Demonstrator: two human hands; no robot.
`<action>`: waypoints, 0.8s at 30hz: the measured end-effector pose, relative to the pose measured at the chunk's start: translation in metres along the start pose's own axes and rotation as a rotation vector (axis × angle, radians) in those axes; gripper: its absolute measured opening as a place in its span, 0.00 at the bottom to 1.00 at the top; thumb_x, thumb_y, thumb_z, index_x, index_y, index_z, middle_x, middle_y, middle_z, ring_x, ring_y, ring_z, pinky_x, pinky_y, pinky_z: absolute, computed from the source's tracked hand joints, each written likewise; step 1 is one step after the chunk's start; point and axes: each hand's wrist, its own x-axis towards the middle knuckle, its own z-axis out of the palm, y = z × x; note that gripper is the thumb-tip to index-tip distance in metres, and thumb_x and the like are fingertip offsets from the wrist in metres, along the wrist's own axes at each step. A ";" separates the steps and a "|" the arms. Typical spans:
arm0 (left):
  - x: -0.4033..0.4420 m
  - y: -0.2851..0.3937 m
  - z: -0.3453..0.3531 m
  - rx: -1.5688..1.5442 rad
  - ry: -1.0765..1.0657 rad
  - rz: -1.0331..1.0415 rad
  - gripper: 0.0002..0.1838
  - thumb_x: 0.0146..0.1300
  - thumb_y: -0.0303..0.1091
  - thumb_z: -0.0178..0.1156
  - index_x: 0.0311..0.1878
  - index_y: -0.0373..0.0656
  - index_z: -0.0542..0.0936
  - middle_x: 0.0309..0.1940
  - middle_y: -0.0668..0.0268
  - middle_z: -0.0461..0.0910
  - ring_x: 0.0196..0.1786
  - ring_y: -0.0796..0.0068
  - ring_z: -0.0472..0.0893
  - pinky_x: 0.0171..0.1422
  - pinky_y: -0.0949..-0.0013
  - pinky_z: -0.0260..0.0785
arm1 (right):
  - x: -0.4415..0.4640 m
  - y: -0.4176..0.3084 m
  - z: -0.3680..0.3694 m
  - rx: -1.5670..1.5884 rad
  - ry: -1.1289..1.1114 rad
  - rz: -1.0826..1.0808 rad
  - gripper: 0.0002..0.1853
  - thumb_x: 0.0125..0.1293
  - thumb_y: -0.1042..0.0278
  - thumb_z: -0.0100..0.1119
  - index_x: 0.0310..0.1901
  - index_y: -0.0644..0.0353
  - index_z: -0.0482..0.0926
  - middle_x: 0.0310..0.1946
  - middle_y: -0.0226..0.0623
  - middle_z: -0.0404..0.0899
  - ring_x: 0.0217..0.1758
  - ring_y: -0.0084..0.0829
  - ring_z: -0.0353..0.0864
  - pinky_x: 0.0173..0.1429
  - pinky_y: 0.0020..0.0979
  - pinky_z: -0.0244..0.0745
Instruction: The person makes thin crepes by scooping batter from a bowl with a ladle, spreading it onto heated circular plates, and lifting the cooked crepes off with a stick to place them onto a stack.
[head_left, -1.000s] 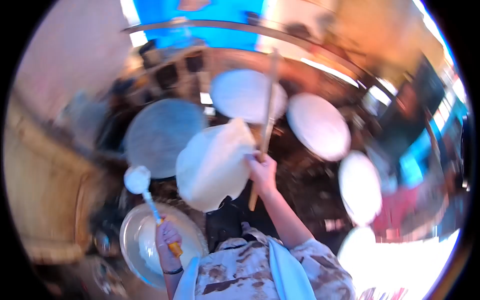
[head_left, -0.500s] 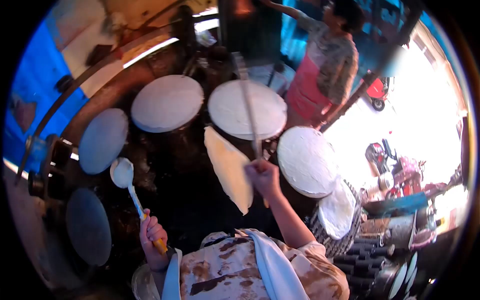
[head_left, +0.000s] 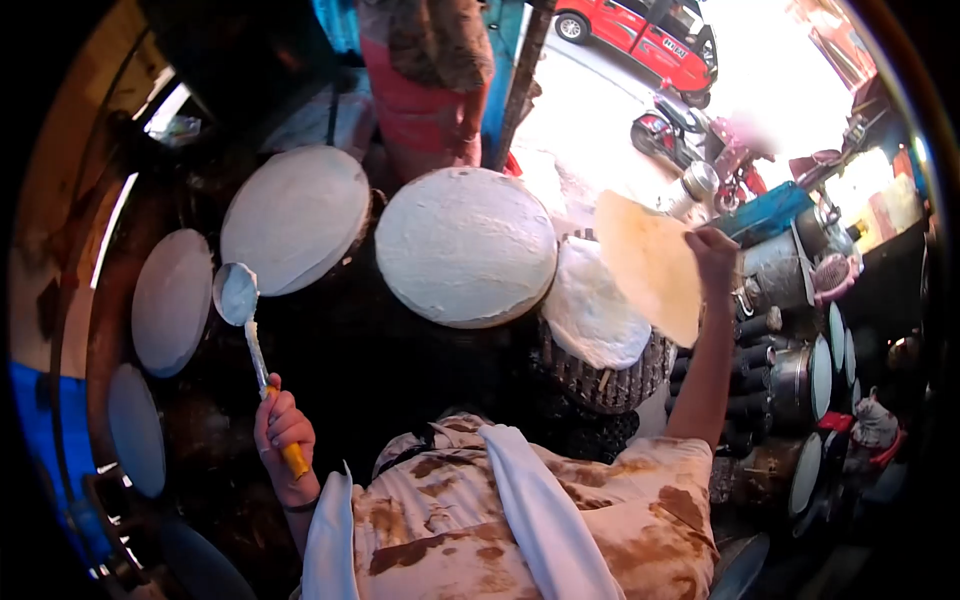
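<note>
My left hand [head_left: 285,430] is closed round the yellow handle of a ladle [head_left: 238,295], whose bowl is coated with white batter and held up at the left. Out to the right, my right hand [head_left: 714,255] grips the edge of a thin, pale yellow flatbread [head_left: 650,265]. The flatbread hangs over a woven basket [head_left: 600,390], partly covering a whiter, floppy flatbread [head_left: 590,310] lying on top. Left of the basket is a round griddle [head_left: 465,245] with a rough white layer spread over it. No long metal blade shows in my right hand now.
More round, pale griddles [head_left: 295,220] curve round to the left, another [head_left: 172,300] among them. Behind them stands a person in a red apron [head_left: 415,110]. Metal pots [head_left: 795,380] crowd the right side. Outside are a motorbike [head_left: 670,130] and a red vehicle [head_left: 640,40].
The view has turned right. My right hand has carried the flatbread from among the griddles to above the basket; the long metal blade it held has gone from sight. My left hand still holds the ladle.
</note>
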 end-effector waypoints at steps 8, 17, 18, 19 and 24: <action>0.007 -0.014 0.003 -0.008 0.090 0.083 0.16 0.71 0.30 0.39 0.57 0.34 0.66 0.20 0.71 0.57 0.16 0.86 0.61 0.22 0.79 0.62 | -0.174 0.016 0.168 -0.198 -0.045 0.455 0.13 0.56 0.62 0.59 0.22 0.64 0.76 0.22 0.47 0.76 0.25 0.47 0.76 0.33 0.44 0.70; -0.011 -0.004 0.001 -0.031 0.140 0.156 0.15 0.71 0.33 0.38 0.55 0.34 0.64 0.20 0.70 0.59 0.16 0.84 0.63 0.21 0.77 0.63 | -0.279 0.080 0.194 0.450 0.444 1.428 0.13 0.54 0.62 0.51 0.25 0.65 0.75 0.11 0.32 0.65 0.10 0.28 0.61 0.16 0.30 0.56; -0.011 -0.003 0.001 -0.028 0.161 0.137 0.15 0.71 0.33 0.38 0.55 0.34 0.64 0.20 0.70 0.59 0.16 0.84 0.63 0.21 0.77 0.63 | -0.258 0.063 0.164 0.571 0.520 1.636 0.11 0.54 0.63 0.50 0.23 0.63 0.72 0.10 0.30 0.63 0.08 0.28 0.59 0.13 0.31 0.52; -0.009 -0.003 0.001 -0.032 0.156 0.141 0.15 0.71 0.33 0.38 0.55 0.34 0.64 0.20 0.70 0.59 0.16 0.83 0.63 0.21 0.77 0.63 | -0.257 0.068 0.155 0.525 0.563 1.743 0.10 0.54 0.64 0.49 0.23 0.62 0.70 0.10 0.29 0.61 0.08 0.28 0.59 0.12 0.30 0.51; 0.008 -0.011 0.012 -0.025 0.152 0.112 0.16 0.71 0.33 0.38 0.55 0.32 0.63 0.19 0.70 0.58 0.15 0.83 0.63 0.20 0.77 0.62 | -0.273 0.131 0.147 0.407 0.643 1.847 0.09 0.56 0.66 0.47 0.29 0.63 0.70 0.13 0.36 0.68 0.10 0.28 0.62 0.12 0.30 0.51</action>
